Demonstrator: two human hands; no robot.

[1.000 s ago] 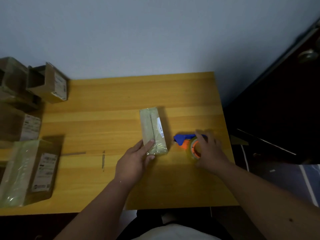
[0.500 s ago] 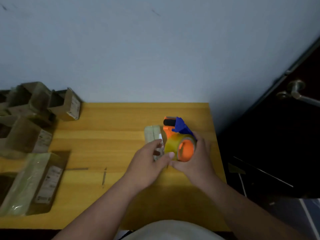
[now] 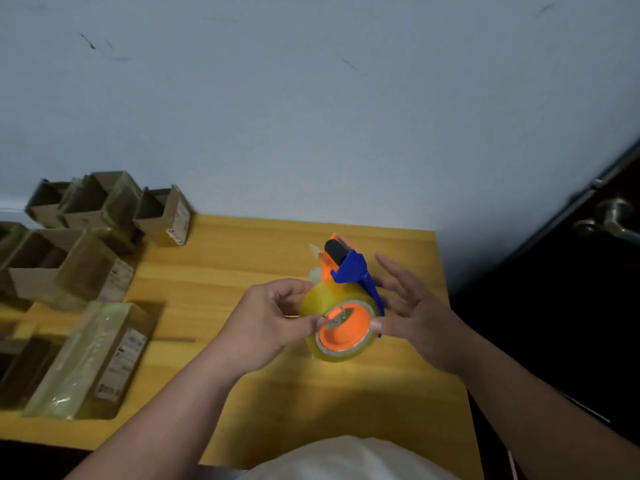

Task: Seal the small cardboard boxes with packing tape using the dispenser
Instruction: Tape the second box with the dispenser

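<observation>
I hold the tape dispenser (image 3: 348, 270), blue and orange with a yellowish tape roll (image 3: 317, 306), lifted above the wooden table (image 3: 242, 258). My left hand (image 3: 266, 323) grips the roll's left side, fingers curled and thumb at the rim of the orange hub. To the right, my right hand (image 3: 419, 313) has its fingers spread and straight, and its thumb touches the roll's edge. The small cardboard box (image 3: 314, 274) lies on the table behind the dispenser, almost wholly hidden.
Several open cardboard boxes (image 3: 162, 216) are stacked at the table's far left. A tape-wrapped box (image 3: 93, 358) lies near the left front. The table's right edge is close to my right hand, and a dark door with a metal handle (image 3: 609, 220) stands beyond it.
The right hand picked the dispenser up off the table and raised it. The left hand left the small box and took hold of the roll. The right hand's fingers have spread open.
</observation>
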